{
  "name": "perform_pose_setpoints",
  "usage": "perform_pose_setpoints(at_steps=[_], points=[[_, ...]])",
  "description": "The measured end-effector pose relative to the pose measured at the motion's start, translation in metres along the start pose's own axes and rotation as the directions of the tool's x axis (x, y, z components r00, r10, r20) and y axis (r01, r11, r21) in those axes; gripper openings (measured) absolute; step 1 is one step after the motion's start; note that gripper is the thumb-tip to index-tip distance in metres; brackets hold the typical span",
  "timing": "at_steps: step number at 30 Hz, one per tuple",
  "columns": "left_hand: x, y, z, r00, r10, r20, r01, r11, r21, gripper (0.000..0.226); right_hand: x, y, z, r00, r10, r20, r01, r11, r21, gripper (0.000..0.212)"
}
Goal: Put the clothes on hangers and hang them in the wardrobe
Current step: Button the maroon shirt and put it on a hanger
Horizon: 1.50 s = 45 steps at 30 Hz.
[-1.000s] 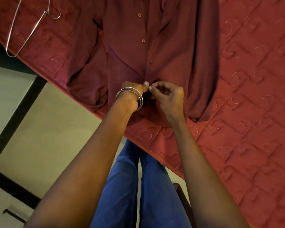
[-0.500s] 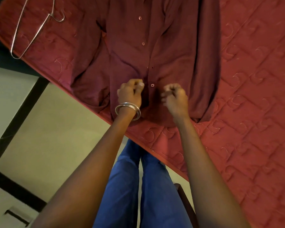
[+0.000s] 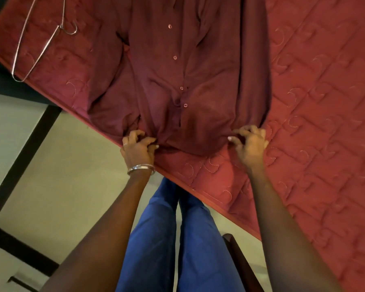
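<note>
I see the left hand (image 3: 138,147) and right hand (image 3: 249,143) each pinching a hem corner of the shirt (image 3: 177,81), probably to pull it flat for the hanger (image 3: 40,36) lying nearby.

The shirt (image 3: 183,81) lay spread flat on the mattress (image 3: 316,114), its hem toward the person at the near edge. The wire hanger (image 3: 38,45) lay on the mattress well to the left of the shirt, close to the corner. The left hand (image 3: 138,148) gripped the hem's left corner and the right hand (image 3: 249,142) its right corner, the legs (image 3: 177,239) standing below between the two arms.
</note>
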<state>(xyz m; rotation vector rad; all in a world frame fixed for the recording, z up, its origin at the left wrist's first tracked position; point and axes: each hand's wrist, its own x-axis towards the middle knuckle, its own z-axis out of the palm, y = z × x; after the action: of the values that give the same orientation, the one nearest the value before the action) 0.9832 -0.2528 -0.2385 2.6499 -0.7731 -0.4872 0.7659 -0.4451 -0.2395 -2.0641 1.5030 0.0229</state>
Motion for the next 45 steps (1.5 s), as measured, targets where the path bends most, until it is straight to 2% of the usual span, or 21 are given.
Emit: perform_pose_setpoints(at_steps=[3, 6, 9, 11, 13, 15, 16, 17, 18, 19, 21, 23, 25, 26, 28, 30, 31, 33, 35, 40, 45], points=[[0.014, -0.001, -0.004, 0.993, -0.040, -0.115, 0.012, 0.973, -0.229, 0.016, 0.000, -0.008, -0.007, 0.983, 0.138, -0.122, -0.067, 0.886, 0.459, 0.023], [0.025, 0.008, -0.029, 0.970, -0.219, -0.107, 0.095, 0.741, -0.665, 0.012, -0.007, -0.022, -0.027, 0.951, 0.296, -0.088, -0.052, 0.432, 0.900, 0.012], [0.036, 0.013, -0.056, 0.953, -0.301, -0.038, 0.116, 0.476, -0.872, 0.030, -0.009, -0.021, -0.052, 0.921, 0.385, -0.068, 0.032, 0.100, 0.994, 0.021], [0.042, 0.016, -0.072, 0.951, -0.310, 0.006, 0.104, 0.299, -0.949, 0.031, -0.007, -0.017, -0.061, 0.917, 0.397, -0.041, 0.054, -0.020, 0.998, 0.021], [0.044, 0.011, -0.080, 0.974, -0.224, -0.028, 0.064, 0.392, -0.918, 0.028, -0.005, -0.010, -0.060, 0.906, 0.424, -0.017, -0.001, 0.041, 0.999, 0.024], [0.045, 0.004, -0.086, 0.998, 0.040, 0.045, 0.005, 0.689, -0.725, 0.019, -0.007, 0.001, -0.056, 0.912, 0.410, 0.004, -0.127, 0.271, 0.954, 0.025], [0.045, -0.003, -0.088, 0.964, 0.174, 0.203, -0.047, 0.858, -0.512, 0.011, -0.009, 0.007, -0.054, 0.925, 0.380, 0.023, -0.208, 0.456, 0.865, 0.025], [0.044, -0.012, -0.087, 0.894, 0.206, 0.398, -0.120, 0.966, -0.230, 0.007, -0.009, 0.015, -0.052, 0.941, 0.333, 0.067, -0.286, 0.669, 0.686, 0.025], [0.043, -0.021, -0.086, 0.813, 0.130, 0.567, -0.185, 0.982, 0.039, 0.019, -0.011, 0.023, -0.051, 0.942, 0.290, 0.172, -0.336, 0.850, 0.406, 0.027], [0.040, -0.030, -0.085, 0.726, 0.012, 0.687, -0.224, 0.949, 0.221, 0.028, -0.014, 0.029, -0.050, 0.904, 0.307, 0.299, -0.345, 0.935, 0.084, 0.028], [0.033, -0.039, -0.081, 0.588, -0.174, 0.790, -0.200, 0.915, 0.351, 0.031, -0.021, 0.037, -0.045, 0.812, 0.397, 0.428, -0.274, 0.907, -0.321, 0.031], [0.025, -0.036, -0.077, 0.491, -0.288, 0.822, -0.172, 0.893, 0.416, 0.030, -0.032, 0.028, -0.042, 0.748, 0.532, 0.397, -0.335, 0.819, -0.466, 0.038], [0.022, -0.026, -0.074, 0.482, -0.347, 0.805, -0.149, 0.873, 0.465, 0.039, -0.042, 0.006, -0.039, 0.794, 0.563, 0.230, -0.352, 0.734, -0.580, 0.043], [0.023, -0.020, -0.072, 0.536, -0.340, 0.773, -0.116, 0.877, 0.466, 0.044, -0.043, -0.006, -0.038, 0.864, 0.484, 0.139, -0.311, 0.731, -0.607, 0.042], [0.028, -0.003, -0.069, 0.716, -0.242, 0.655, -0.023, 0.929, 0.368, 0.037, -0.038, -0.029, -0.032, 0.983, 0.180, 0.036, -0.139, 0.858, -0.494, 0.037], [0.035, 0.019, -0.059, 0.859, -0.110, 0.500, 0.053, 0.990, 0.128, 0.019, -0.028, -0.057, -0.021, 0.993, -0.111, 0.047, 0.116, 0.985, -0.124, 0.025], [0.038, 0.032, -0.053, 0.895, -0.084, 0.437, 0.102, 0.995, -0.019, 0.013, -0.022, -0.073, -0.012, 0.981, -0.181, 0.071, 0.176, 0.982, 0.069, 0.018], [0.048, 0.050, -0.035, 0.910, -0.116, 0.398, 0.228, 0.941, -0.248, 0.007, -0.011, -0.105, 0.011, 0.977, -0.159, 0.141, 0.115, 0.953, 0.279, 0.010], [0.058, 0.057, -0.013, 0.902, -0.169, 0.398, 0.306, 0.899, -0.312, 0.009, -0.003, -0.128, 0.035, 0.978, -0.069, 0.198, 0.008, 0.956, 0.292, 0.022], [0.069, 0.058, 0.019, 0.867, -0.267, 0.420, 0.379, 0.901, -0.211, 0.014, 0.002, -0.138, 0.062, 0.976, 0.074, 0.206, -0.053, 0.993, -0.110, 0.038], [0.067, 0.064, 0.020, 0.886, -0.248, 0.391, 0.298, 0.952, -0.072, 0.010, 0.004, -0.134, 0.068, 0.993, 0.073, 0.091, -0.088, 0.980, 0.177, 0.016]])
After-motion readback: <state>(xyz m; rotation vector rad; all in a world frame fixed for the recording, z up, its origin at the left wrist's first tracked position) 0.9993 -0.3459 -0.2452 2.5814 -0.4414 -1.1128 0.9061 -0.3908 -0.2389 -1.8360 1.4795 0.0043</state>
